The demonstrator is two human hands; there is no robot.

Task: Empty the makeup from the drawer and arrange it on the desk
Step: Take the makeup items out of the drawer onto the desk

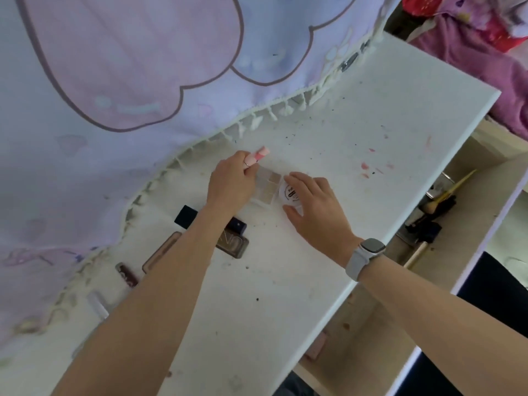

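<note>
So our left hand (232, 181) is pinching a small pink tube (258, 155) while resting on a clear eyeshadow palette (267, 185) on the white desk (357, 144). Our right hand (315, 205) is spread loosely over a round white jar (290, 194) just beside the palette (watch (364, 257) on that wrist). A navy box (187, 215), brown palette (233, 244) and dark red tube (125, 274) sit in a row under the left forearm. The open drawer (468, 195) on the right holds brushes (437, 201).
</note>
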